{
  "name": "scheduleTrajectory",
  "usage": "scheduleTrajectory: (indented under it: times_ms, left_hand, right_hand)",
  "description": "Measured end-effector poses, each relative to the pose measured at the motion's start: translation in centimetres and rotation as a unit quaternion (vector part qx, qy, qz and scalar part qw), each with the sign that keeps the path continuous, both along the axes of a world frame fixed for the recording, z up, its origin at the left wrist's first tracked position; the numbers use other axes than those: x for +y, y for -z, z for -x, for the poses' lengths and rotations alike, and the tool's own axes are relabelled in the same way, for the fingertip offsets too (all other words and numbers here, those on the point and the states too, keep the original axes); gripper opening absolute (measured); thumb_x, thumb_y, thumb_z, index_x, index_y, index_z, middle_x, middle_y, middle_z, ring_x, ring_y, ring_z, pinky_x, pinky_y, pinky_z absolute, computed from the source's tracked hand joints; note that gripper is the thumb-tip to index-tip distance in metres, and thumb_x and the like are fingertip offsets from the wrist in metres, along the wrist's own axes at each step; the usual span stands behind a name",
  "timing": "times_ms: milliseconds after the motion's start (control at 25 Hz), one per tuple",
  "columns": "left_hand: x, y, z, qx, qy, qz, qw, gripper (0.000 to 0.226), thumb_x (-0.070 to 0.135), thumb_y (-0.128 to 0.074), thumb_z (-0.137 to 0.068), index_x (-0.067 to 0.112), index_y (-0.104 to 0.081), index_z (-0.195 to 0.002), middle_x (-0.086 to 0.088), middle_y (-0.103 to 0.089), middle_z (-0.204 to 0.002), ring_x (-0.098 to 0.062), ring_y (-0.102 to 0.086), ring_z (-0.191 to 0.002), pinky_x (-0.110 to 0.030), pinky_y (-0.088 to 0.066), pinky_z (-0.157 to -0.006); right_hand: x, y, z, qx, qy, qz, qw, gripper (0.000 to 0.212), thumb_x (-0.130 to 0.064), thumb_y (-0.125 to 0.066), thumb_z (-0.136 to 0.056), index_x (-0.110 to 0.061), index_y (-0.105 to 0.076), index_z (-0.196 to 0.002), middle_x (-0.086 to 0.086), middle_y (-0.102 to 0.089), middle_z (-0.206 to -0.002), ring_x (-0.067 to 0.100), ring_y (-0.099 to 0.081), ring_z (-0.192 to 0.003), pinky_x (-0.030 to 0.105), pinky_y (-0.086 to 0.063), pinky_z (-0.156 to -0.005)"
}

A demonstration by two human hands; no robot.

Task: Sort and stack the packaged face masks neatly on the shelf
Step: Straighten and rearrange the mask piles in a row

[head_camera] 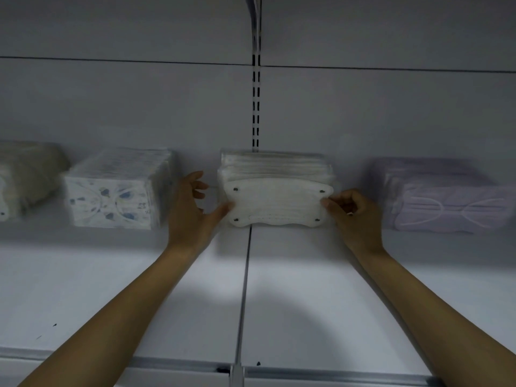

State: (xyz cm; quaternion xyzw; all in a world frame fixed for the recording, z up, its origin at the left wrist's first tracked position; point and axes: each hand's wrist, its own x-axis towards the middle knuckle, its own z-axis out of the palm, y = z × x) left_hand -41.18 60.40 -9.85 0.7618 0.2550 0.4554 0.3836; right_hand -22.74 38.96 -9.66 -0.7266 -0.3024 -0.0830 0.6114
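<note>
A row of white packaged masks [276, 199] stands on edge at the middle of the white shelf [307, 289], against the back wall. My left hand [192, 208] is at the row's left side, thumb touching the front pack's left edge, fingers spread and relaxed. On the front pack's right edge, my right hand [350, 210] has its fingers curled and its fingertips touching. To the left stands a blue-patterned mask stack [117, 188], farther left a beige stack [28, 177]. A lilac mask stack [446, 202] lies to the right.
A slotted metal upright [256, 107] runs up the back wall behind the white row. A seam [245, 289] divides the shelf into two boards. The shelf's front rail [335, 375] crosses the bottom of the view.
</note>
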Motion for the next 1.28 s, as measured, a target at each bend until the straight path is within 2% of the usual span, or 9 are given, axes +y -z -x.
scheduleTrajectory:
  times_ms: [240,520,600,720,880,960,1080,1200,1280]
  left_hand:
    - [0.0,0.3,0.0,0.040,0.041,0.021,0.998,0.099,0.032,-0.087,-0.061,0.022,-0.031,-0.142,0.008,-0.043,-0.127,-0.010,-0.045,-0.113,-0.026,-0.039,-0.092]
    - [-0.1,0.2,0.1,0.057,0.016,0.019,0.998,0.092,0.036,-0.089,-0.056,0.020,-0.038,-0.130,0.004,-0.046,-0.120,-0.016,-0.048,-0.110,-0.033,-0.045,-0.092]
    - [0.1,0.3,0.4,0.090,0.048,0.033,0.994,0.116,0.042,-0.088,-0.049,0.018,-0.025,-0.142,0.000,-0.037,-0.139,-0.019,-0.039,-0.128,-0.035,-0.038,-0.104]
    - [1.1,0.9,0.4,0.138,0.120,0.072,0.981,0.145,0.055,-0.085,-0.048,0.020,0.010,-0.152,0.003,0.001,-0.161,-0.014,-0.005,-0.147,-0.038,-0.015,-0.118]
    - [1.8,0.2,0.2,0.082,0.184,0.231,0.952,0.120,0.070,-0.071,-0.066,0.015,-0.007,-0.150,-0.012,-0.016,-0.157,-0.024,-0.024,-0.144,-0.051,-0.028,-0.114]
    - [1.4,-0.3,-0.4,0.092,0.189,0.199,0.957,0.126,0.067,-0.076,-0.062,0.004,-0.007,-0.147,-0.014,-0.022,-0.154,-0.027,-0.030,-0.140,-0.053,-0.031,-0.112]
    - [0.8,-0.7,-1.2,0.095,0.210,0.176,0.957,0.142,0.061,-0.086,-0.048,0.007,-0.003,-0.150,0.000,-0.025,-0.156,-0.015,-0.030,-0.140,-0.041,-0.032,-0.113]
    - [1.3,-0.8,-1.9,0.100,0.208,0.138,0.963,0.143,0.063,-0.088,-0.038,0.007,-0.015,-0.147,-0.001,-0.044,-0.144,-0.011,-0.045,-0.130,-0.035,-0.042,-0.107]
    - [1.5,-0.5,-2.5,0.080,0.215,0.154,0.961,0.122,0.052,-0.092,-0.041,0.008,-0.030,-0.137,0.001,-0.056,-0.130,-0.006,-0.056,-0.117,-0.028,-0.051,-0.095]
  right_hand:
    - [0.0,0.3,-0.1,0.026,0.013,0.015,0.999,0.022,-0.022,-0.079,-0.077,-0.013,-0.063,-0.088,-0.002,-0.063,-0.075,0.002,-0.055,-0.060,0.009,-0.043,-0.055]
    - [-0.1,0.4,-0.2,0.028,0.015,0.035,0.999,0.024,-0.029,-0.080,-0.075,-0.018,-0.061,-0.083,0.000,-0.061,-0.077,0.009,-0.053,-0.064,0.009,-0.043,-0.056]
    - [-0.2,0.2,0.0,0.025,0.033,0.031,0.999,0.024,-0.028,-0.078,-0.078,-0.017,-0.059,-0.089,-0.001,-0.059,-0.080,0.010,-0.052,-0.068,0.009,-0.042,-0.059]
    - [-0.6,-0.3,-0.2,0.107,0.039,-0.017,0.993,0.032,-0.034,-0.065,-0.089,-0.017,-0.052,-0.113,-0.003,-0.056,-0.099,0.010,-0.053,-0.086,0.015,-0.043,-0.077]
    - [0.2,-1.4,0.2,0.199,-0.021,-0.013,0.980,0.048,-0.059,-0.035,-0.095,-0.026,-0.044,-0.128,-0.009,-0.049,-0.121,0.010,-0.046,-0.116,0.029,-0.031,-0.105]
    - [1.3,-2.6,0.5,0.257,-0.042,-0.057,0.964,0.045,-0.055,-0.025,-0.099,-0.026,-0.054,-0.118,-0.012,-0.055,-0.113,0.006,-0.053,-0.110,0.021,-0.037,-0.098]
    - [2.6,-3.8,1.2,0.313,-0.090,-0.080,0.942,0.046,-0.057,-0.019,-0.098,-0.029,-0.055,-0.092,-0.013,-0.060,-0.096,-0.003,-0.055,-0.085,0.015,-0.042,-0.077]
    - [3.1,-4.0,0.9,0.319,-0.077,-0.109,0.939,0.056,-0.057,-0.018,-0.098,-0.022,-0.057,-0.119,-0.012,-0.055,-0.111,0.002,-0.051,-0.097,0.021,-0.035,-0.090]
    - [3.1,-4.1,0.5,0.329,-0.071,-0.119,0.934,0.060,-0.055,-0.018,-0.099,-0.017,-0.046,-0.137,-0.011,-0.052,-0.114,0.004,-0.047,-0.104,0.022,-0.032,-0.091]
